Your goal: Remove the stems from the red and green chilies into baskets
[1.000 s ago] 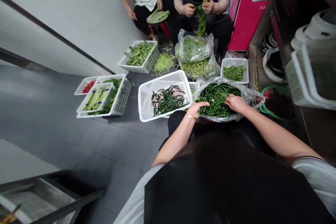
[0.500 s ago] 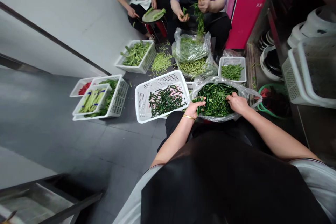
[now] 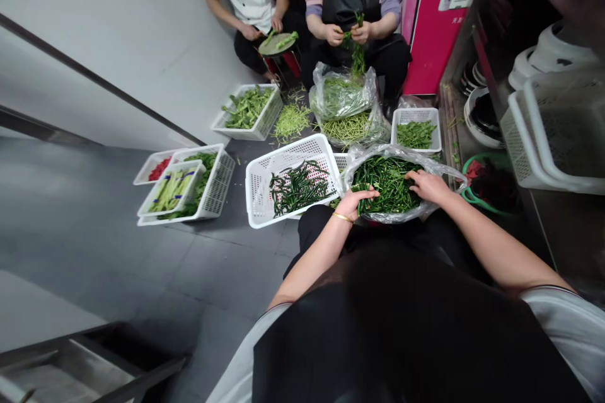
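Observation:
An open clear plastic bag (image 3: 348, 167) full of long green chili peppers (image 3: 388, 177) sits in front of my lap. At its left side my left hand (image 3: 353, 203), with a gold bangle at the wrist, is closed around a small bunch of these peppers. My right hand (image 3: 428, 186) reaches in over the right side, fingers pinched at the peppers; what exactly lies between the fingertips is hard to see. Just left of the bag stands a white perforated basket (image 3: 258, 192), holding a loose heap of dark green chili peppers (image 3: 300, 189).
Two co-workers sit opposite, handling greens, one by a round stool (image 3: 278, 44). Between us are a bag of green stems (image 3: 347, 129), a basket of leafy greens (image 3: 416, 133) and trimmings on the floor (image 3: 290, 123). More vegetable baskets (image 3: 220, 186) stand left; a metal shelf (image 3: 543, 214) is at right.
The view has tilted slightly, so the scene sits a little lower. My hands stay at the bag with small finger movements. The opposite co-worker's hands have come together on the greens.

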Demonstrator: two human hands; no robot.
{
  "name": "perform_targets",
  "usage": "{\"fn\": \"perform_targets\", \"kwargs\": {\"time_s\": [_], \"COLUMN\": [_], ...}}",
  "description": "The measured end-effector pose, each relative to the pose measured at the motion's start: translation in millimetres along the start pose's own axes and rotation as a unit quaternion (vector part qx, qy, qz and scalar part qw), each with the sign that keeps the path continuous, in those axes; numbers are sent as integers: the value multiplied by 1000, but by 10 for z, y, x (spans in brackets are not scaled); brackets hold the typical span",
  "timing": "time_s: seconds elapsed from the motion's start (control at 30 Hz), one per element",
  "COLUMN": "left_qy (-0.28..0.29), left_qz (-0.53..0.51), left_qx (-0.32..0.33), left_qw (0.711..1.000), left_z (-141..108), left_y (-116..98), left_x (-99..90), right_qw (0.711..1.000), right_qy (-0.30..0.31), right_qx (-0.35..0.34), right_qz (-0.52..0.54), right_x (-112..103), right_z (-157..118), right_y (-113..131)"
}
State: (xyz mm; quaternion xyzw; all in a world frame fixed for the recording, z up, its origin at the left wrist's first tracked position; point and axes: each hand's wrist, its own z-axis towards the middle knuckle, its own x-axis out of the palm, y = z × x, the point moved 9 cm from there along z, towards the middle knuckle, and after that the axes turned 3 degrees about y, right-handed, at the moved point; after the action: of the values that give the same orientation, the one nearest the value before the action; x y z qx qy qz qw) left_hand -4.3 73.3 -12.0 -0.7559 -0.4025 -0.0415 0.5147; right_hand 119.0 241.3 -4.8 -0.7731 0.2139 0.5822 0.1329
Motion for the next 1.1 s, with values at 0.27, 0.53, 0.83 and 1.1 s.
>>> {"fn": "perform_targets", "kwargs": {"time_s": [0.27,0.53,0.83,1.1], "left_qy": [-10,8,15,73], "left_qz": [6,-25,-43,-78], "left_qx": [-21,-39,-62,-3], "left_qw": [1000,999,997,994], "left_z": [84,135,185,44], "left_y": [125,242,328,98], "left_x": [-8,142,83,272], "right_qw": [1000,992,953,847], "right_qy": [6,-81,-196,-64], "right_qx": [-4,-94,-200,-85], "right_qz": [-30,36,118,521], "right_x": [66,-427,-576,-415], "right_z": [-72,-147,-334,-110], "right_y": [75,616,914,572]}}
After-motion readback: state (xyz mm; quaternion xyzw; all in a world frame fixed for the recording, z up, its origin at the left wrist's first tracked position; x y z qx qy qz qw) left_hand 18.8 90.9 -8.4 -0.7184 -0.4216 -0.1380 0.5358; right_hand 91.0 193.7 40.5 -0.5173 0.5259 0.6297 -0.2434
